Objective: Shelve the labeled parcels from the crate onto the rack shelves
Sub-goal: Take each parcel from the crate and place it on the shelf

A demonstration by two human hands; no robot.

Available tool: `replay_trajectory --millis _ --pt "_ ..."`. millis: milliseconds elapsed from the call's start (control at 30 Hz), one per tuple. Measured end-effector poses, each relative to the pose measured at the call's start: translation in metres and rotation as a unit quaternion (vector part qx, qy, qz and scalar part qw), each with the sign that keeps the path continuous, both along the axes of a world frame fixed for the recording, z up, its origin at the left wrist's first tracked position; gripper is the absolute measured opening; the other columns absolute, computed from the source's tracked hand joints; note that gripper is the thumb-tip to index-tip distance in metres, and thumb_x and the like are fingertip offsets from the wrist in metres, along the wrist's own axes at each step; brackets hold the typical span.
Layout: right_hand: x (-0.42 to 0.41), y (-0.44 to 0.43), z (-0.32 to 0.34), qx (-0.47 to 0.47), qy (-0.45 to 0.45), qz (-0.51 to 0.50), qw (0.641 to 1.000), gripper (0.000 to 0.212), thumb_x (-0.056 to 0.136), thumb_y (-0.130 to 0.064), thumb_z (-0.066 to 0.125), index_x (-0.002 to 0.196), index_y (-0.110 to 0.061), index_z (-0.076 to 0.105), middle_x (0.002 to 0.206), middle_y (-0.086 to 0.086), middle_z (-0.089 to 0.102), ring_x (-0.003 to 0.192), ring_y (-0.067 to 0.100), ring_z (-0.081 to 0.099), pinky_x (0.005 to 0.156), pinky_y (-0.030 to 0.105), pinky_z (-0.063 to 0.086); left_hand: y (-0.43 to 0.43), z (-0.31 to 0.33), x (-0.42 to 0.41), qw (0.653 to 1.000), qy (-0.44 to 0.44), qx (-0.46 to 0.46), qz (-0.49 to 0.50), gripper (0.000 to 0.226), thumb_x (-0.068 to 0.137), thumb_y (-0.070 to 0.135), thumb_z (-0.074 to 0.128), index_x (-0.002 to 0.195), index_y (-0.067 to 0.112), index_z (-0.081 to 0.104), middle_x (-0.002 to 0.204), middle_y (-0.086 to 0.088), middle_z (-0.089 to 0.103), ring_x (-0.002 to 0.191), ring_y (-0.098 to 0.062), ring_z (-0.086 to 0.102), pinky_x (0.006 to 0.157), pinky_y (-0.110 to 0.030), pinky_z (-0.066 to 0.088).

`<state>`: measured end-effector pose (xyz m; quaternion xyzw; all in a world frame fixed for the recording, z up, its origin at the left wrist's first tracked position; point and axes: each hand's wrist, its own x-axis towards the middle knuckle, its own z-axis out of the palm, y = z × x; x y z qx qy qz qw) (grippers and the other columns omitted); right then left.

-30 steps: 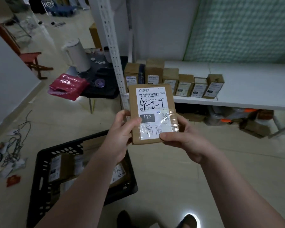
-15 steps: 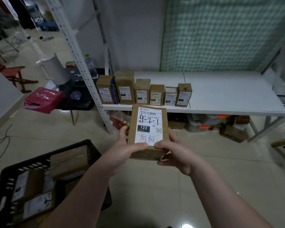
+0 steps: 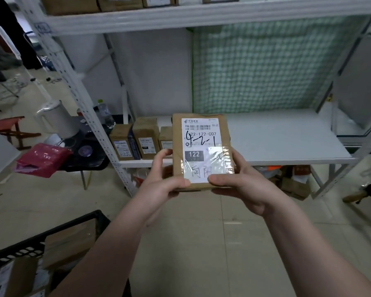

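Person holding labeled parcel [image 3: 201,151] upright before rack, handwritten 4-2-1 facing them. Left hand [image 3: 161,187] and right hand [image 3: 240,187] both gripping its lower end, thumbs pressing on label. Seemingly reading label, picking slot. Lower shelf [image 3: 287,142] carrying row of standing parcels [image 3: 146,140] behind. Next move likely calling for reaching forward, standing parcel beside row. Crate [image 3: 41,243] at lower left holding more.
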<state>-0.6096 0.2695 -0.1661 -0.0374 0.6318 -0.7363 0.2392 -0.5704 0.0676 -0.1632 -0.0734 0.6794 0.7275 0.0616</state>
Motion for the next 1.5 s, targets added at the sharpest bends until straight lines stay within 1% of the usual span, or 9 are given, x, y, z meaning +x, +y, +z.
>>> replay_trajectory --millis 133,467,667,867,967,1033,1100,1400,1500 --pt "-0.033 0.032 0.04 -0.028 0.036 0.014 0.999 0.084 0.065 -0.005 0.075 0.138 -0.034 0.045 0.121 0.006 0.07 0.099 0.023 0.071 0.066 0.029 0.057 0.012 0.045 -0.036 0.997 0.051 0.018 -0.052 0.076 0.049 0.015 0.077 0.111 0.049 0.05 0.121 -0.004 0.065 0.108 -0.026 0.065 0.086 -0.039 0.051" --pt "-0.14 0.078 0.134 -0.054 0.119 -0.076 0.988 0.086 0.065 -0.013 0.082 0.141 -0.02 0.044 0.114 -0.001 0.073 0.085 0.013 0.073 0.068 0.03 0.061 0.067 0.143 -0.17 0.985 0.144 0.005 -0.097 0.046 0.085 0.022 0.063 0.126 0.036 0.049 0.104 0.006 0.071 0.106 -0.015 0.058 0.097 -0.041 0.045" --pt "-0.243 0.107 0.186 -0.054 0.197 -0.197 0.959 0.088 0.077 -0.016 0.075 0.15 -0.027 0.028 0.122 -0.003 0.069 0.077 0.016 0.073 0.077 0.031 0.058 0.093 0.181 -0.278 0.959 0.255 -0.112 -0.049 0.044 0.093 0.038 0.056 0.135 0.027 0.051 0.132 0.007 0.055 0.109 0.0 0.052 0.089 -0.021 0.036" --pt "-0.343 0.125 0.226 0.012 0.267 -0.251 0.93 0.103 0.068 -0.012 0.082 0.149 -0.037 0.023 0.112 -0.008 0.071 0.084 0.011 0.066 0.073 0.026 0.043 0.094 0.203 -0.381 0.843 0.336 -0.419 0.029 0.048 0.09 0.035 0.058 0.136 0.023 0.051 0.14 0.002 0.047 0.129 -0.016 0.042 0.098 -0.024 0.03" --pt "-0.381 0.132 0.228 0.034 0.293 -0.223 0.929 0.115 0.066 -0.004 0.085 0.153 -0.032 0.014 0.11 0.002 0.073 0.094 0.013 0.072 0.079 0.026 0.051 0.095 0.201 -0.416 0.793 0.342 -0.504 0.023 0.054 0.089 0.035 0.058 0.139 0.02 0.046 0.144 -0.001 0.044 0.132 -0.019 0.039 0.111 -0.034 0.029" --pt "-0.397 0.134 0.228 0.061 0.299 -0.193 0.933 0.138 0.05 -0.013 0.093 0.154 -0.037 0.006 0.126 0.01 0.066 0.11 0.022 0.068 0.103 0.044 0.046 0.099 0.196 -0.431 0.771 0.332 -0.543 0.014 0.058 0.089 0.035 0.058 0.142 0.017 0.043 0.146 -0.003 0.042 0.134 -0.02 0.037 0.113 -0.041 0.026" --pt "-0.412 0.137 0.228 0.08 0.308 -0.156 0.935 0.143 0.045 -0.018 0.093 0.155 -0.04 0.004 0.138 0.012 0.056 0.115 0.023 0.065 0.108 0.049 0.042 0.103 0.193 -0.44 0.755 0.322 -0.57 0.019 0.058 0.09 0.035 0.056 0.143 0.015 0.041 0.145 -0.006 0.044 0.133 -0.022 0.039 0.113 -0.04 0.028" --pt "-0.455 0.138 0.218 0.154 0.357 -0.165 0.907 0.12 0.072 0.006 0.078 0.155 -0.037 0.002 0.133 0.003 0.06 0.105 0.015 0.067 0.086 0.032 0.056 0.12 0.194 -0.446 0.687 0.315 -0.648 0.09 0.045 0.092 0.042 0.048 0.131 0.019 0.053 0.116 -0.003 0.058 0.11 -0.022 0.052 0.081 -0.032 0.042" --pt "-0.447 0.118 0.212 0.172 0.423 -0.298 0.838 0.126 0.071 -0.006 0.078 0.154 -0.033 -0.013 0.14 -0.001 0.05 0.119 0.016 0.057 0.094 0.025 0.044 0.128 0.194 -0.444 0.653 0.308 -0.684 0.109 0.043 0.092 0.044 0.045 0.125 0.018 0.056 0.111 -0.003 0.058 0.106 -0.022 0.052 0.081 -0.032 0.04"
